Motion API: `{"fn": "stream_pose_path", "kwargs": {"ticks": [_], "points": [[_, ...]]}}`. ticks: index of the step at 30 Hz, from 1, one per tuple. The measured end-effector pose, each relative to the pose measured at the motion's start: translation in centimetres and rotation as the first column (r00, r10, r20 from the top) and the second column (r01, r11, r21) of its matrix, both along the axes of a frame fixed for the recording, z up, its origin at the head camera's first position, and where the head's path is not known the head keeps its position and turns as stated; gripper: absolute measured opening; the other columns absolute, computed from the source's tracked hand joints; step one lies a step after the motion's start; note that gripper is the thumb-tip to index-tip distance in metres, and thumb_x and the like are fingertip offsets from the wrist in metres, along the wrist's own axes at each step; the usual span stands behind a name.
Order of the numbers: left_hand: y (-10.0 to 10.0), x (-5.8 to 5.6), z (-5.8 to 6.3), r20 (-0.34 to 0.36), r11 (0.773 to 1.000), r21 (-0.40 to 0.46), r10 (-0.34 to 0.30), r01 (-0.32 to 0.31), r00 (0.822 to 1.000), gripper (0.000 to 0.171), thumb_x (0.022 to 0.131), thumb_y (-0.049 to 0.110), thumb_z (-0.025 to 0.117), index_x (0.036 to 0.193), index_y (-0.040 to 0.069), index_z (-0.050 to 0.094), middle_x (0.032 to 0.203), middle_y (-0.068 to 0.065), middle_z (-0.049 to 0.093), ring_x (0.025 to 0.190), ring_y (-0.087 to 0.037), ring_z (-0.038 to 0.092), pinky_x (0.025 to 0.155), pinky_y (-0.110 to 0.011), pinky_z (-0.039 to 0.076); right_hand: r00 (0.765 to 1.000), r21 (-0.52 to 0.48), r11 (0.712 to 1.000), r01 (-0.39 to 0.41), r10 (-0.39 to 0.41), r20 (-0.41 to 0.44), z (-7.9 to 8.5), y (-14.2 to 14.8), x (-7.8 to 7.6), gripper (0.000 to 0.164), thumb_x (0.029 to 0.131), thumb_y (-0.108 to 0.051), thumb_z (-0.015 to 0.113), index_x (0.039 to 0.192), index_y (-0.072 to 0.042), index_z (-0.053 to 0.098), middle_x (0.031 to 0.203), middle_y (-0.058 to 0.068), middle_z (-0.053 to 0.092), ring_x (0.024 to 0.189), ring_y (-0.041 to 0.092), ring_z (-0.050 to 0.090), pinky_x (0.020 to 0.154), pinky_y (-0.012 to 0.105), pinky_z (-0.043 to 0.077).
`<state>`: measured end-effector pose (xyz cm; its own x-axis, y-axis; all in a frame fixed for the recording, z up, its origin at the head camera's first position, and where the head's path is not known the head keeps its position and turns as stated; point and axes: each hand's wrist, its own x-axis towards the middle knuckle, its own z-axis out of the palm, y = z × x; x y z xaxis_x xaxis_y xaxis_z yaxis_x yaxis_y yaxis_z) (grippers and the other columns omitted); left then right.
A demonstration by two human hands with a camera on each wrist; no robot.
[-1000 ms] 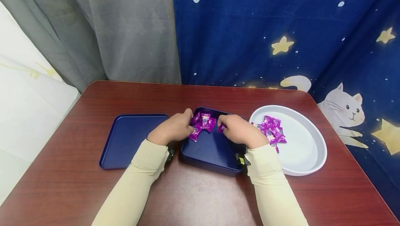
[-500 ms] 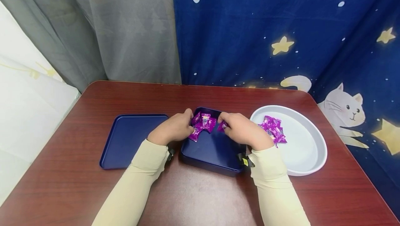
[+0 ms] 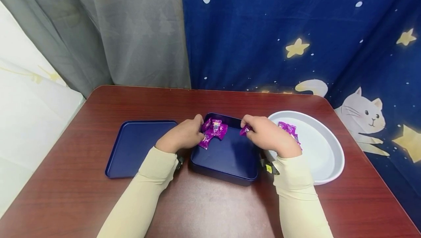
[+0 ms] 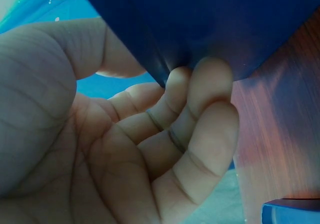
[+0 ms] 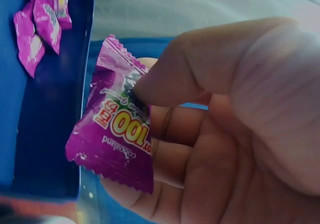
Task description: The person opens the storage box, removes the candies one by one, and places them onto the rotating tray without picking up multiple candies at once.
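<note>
My left hand [image 3: 181,135] grips the left wall of a dark blue box [image 3: 227,159]; in the left wrist view its thumb lies over the wall [image 4: 200,19] and its fingers sit against the outside. Several purple-wrapped candies [image 3: 215,129] lie in the box's far left corner. With thumb and fingers, my right hand [image 3: 271,137] pinches one wrapped candy [image 5: 115,134] by an end, and the other end hangs free. This candy is at the box's right wall, at the far right corner. The right hand's wrist partly covers the white oval tray.
Right of the box stands the white oval tray [image 3: 320,154], holding more purple candies [image 3: 289,130] partly hidden by my right hand. A flat blue lid [image 3: 136,150] lies to the left, partly under my left forearm. Curtains hang behind the brown table [image 3: 210,208].
My right hand has moved right with the candy, from over the box's middle toward its right wall, covering more of the tray. The left hand and the box have stayed in place.
</note>
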<state>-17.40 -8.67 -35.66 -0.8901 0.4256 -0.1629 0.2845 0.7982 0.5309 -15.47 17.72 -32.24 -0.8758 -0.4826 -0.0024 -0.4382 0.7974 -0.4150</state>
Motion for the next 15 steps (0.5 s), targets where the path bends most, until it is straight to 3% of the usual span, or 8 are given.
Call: {"fn": "stream_pose_path", "kwargs": {"ticks": [6, 15], "points": [[0.0, 0.0, 0.1, 0.02, 1.0, 0.004, 0.004, -0.004, 1.0, 0.035, 0.095, 0.014, 0.06, 0.124, 0.001, 0.045, 0.087, -0.009, 0.059, 0.078, -0.023, 0.058, 0.076, -0.038, 0.049, 1.0, -0.011, 1.0, 0.02, -0.02, -0.003, 0.1, 1.6, 0.0, 0.02, 0.089, 0.003, 0.053, 0.106, -0.003, 0.062, 0.082, 0.003, 0.063, 0.076, 0.023, 0.057, 0.076, 0.043, 0.049], [-0.2, 0.0, 0.1, 0.017, 1.0, 0.005, -0.003, 0.003, 1.0, 0.035, 0.095, 0.014, 0.06, 0.124, 0.001, 0.045, 0.089, -0.009, 0.059, 0.08, -0.023, 0.058, 0.078, -0.039, 0.048, 0.996, -0.01, 0.996, 0.091, -0.09, 0.009, 0.1, 4.6, 0.2, 0.023, 0.09, 0.0, 0.055, 0.112, -0.004, 0.061, 0.088, 0.006, 0.067, 0.074, 0.02, 0.061, 0.078, 0.044, 0.049]]}}
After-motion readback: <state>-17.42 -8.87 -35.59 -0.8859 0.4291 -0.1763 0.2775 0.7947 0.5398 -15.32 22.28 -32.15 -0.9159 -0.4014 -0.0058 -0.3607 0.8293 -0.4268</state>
